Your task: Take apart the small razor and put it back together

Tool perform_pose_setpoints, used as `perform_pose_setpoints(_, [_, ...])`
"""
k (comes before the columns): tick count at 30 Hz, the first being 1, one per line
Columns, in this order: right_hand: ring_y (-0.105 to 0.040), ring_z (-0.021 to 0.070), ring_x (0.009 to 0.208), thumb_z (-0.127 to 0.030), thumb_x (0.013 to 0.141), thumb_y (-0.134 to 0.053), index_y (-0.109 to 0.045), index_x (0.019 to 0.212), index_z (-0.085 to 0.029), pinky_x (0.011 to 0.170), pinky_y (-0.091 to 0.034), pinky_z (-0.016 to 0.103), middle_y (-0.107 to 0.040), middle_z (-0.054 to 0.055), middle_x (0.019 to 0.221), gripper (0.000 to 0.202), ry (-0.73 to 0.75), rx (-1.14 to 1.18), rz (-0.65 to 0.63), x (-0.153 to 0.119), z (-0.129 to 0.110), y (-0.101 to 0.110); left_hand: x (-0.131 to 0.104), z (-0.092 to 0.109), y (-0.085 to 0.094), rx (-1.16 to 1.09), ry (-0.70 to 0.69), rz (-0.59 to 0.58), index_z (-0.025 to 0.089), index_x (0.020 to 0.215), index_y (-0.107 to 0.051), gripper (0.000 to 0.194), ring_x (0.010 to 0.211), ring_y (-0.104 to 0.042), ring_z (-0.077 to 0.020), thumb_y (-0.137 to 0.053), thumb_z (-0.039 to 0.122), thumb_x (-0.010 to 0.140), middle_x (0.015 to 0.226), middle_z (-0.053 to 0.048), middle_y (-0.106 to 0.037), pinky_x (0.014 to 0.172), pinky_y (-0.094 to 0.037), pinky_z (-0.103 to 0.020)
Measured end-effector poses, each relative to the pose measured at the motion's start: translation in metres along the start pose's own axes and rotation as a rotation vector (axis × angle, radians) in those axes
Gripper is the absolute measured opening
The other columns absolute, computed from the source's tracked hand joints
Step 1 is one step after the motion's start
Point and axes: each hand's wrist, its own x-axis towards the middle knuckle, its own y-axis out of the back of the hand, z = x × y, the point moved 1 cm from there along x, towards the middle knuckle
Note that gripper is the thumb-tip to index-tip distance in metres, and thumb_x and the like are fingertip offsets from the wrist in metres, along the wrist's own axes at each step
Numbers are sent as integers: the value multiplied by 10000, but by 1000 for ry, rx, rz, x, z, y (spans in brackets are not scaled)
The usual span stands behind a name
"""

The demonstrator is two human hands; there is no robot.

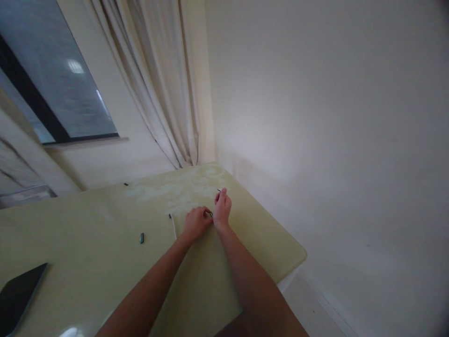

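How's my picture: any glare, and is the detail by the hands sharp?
Head view: dim, with glare on the tabletop at the bottom edge; head view: a light reflection in the window; head view: small items at the left hand and right hand too soft to identify.

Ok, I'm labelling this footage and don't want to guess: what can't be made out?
Head view:
Dark item at the left hand: partly hidden by fingers.
Thin piece in the right hand: held part covered by fingers.
White cable: near end behind the left arm.
Dark flat object: cut off by the picture's left edge.
Farthest dark piece: too small to identify.
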Motion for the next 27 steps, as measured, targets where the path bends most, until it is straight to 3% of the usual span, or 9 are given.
perform_pose_setpoints(3, [-364,158,557,-774,957,-237,-369,630,-262,556,-300,296,-364,-35,565,622,-87,32,36,3,8,2,-7,-8,-1,-40,-36,-31,165,1149,-740,346,911,-696,-244,-704,296,831,957,-92,-764,815,-471,-329])
perform_pose_setpoints(5, [-351,154,545,-788,949,-229,-364,627,-262,543,-289,295,-357,-34,567,632,-117,55,22,-1,10,-2,-25,-29,11,-70,-84,-51,197,1265,-704,478,896,-703,-244,-713,393,829,991,-81,-774,823,-482,-340])
perform_pose_setpoints(8, [-359,152,555,-821,928,-240,-377,627,-255,543,-292,290,-366,-26,582,656,-113,72,-65,-12,9,-13,-60,-83,43,-73,-85,-1,260,1186,-745,432,902,-705,-247,-666,524,853,1003,-66,-778,851,-500,-357])
perform_pose_setpoints(10, [-373,150,575,-834,915,-279,-394,630,-247,552,-306,283,-384,-19,601,663,-94,93,-170,-22,6,-22,-82,-127,65,-36,34,102,256,1133,-762,450,873,-704,-256,-618,579,855,1030,-89,-772,828,-521,-369])
perform_pose_setpoints(12, [-389,146,595,-836,905,-337,-425,641,-235,558,-320,273,-413,-11,625,662,-93,131,-292,-33,2,-30,-99,-167,82,53,216,207,241,1216,-736,537,955,-704,-291,-632,584,815,1191,-123,-737,867,-529,-410])
perform_pose_setpoints(15, [-403,138,600,-847,884,-397,-481,668,-218,536,-310,259,-456,2,659,670,-150,173,-415,-49,-4,-34,-112,-199,92,106,287,194,240,1151,-773,529,1090,-672,-341,-616,610,807,1260,-135,-703,936,-515,-455])
perform_pose_setpoints(19, [-378,127,551,-855,889,-382,-543,657,-203,497,-262,258,-435,-5,608,711,-200,128,-566,-64,-8,-32,-110,-189,90,-37,247,184,213,1018,-787,452,894,-689,-273,-632,577,800,1073,-115,-731,847,-536,-384])
perform_pose_setpoints(22, [-362,118,531,-803,882,-494,-638,717,-185,494,-253,252,-420,-27,576,656,-212,64,-716,-72,-6,-34,-106,-159,89,-138,182,289,223,1001,-769,416,755,-633,-227,-678,567,787,944,-73,-723,765,-524,-352])
perform_pose_setpoints(27, [-337,89,497,-633,771,-751,-684,785,-168,476,-229,243,-467,-52,578,470,-307,53,-851,-85,-6,-37,-108,-103,85,-377,-36,459,259,1142,-749,415,747,-574,-197,-702,542,843,844,-28,-682,752,-492,-318])
